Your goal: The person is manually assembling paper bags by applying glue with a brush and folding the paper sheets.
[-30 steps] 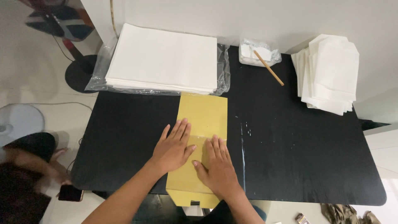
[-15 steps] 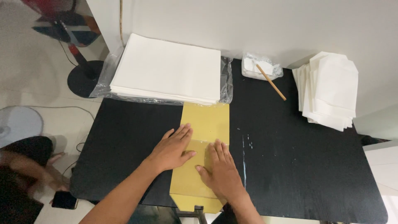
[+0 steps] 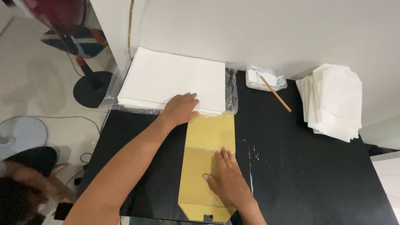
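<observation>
My left hand (image 3: pixel 181 109) has left the yellow folded sheet (image 3: pixel 208 137) and now rests, fingers loosely spread, on the white paper stack (image 3: pixel 175 79). My right hand (image 3: pixel 227 181) stays flat, holding the sheet on the black table (image 3: pixel 308 166).

A clear plastic wrapper (image 3: pixel 231 89) lies open at the far left of the black table (image 3: pixel 312 175), spread under a big stack of white sheets (image 3: pixel 175 79); its crinkled edges show around the stack. To the right, at the far edge, sits a small clear plastic tub (image 3: pixel 266 78) with white contents. A dark phone (image 3: pixel 62 210) lies near left on the floor, its screen unclear.
</observation>
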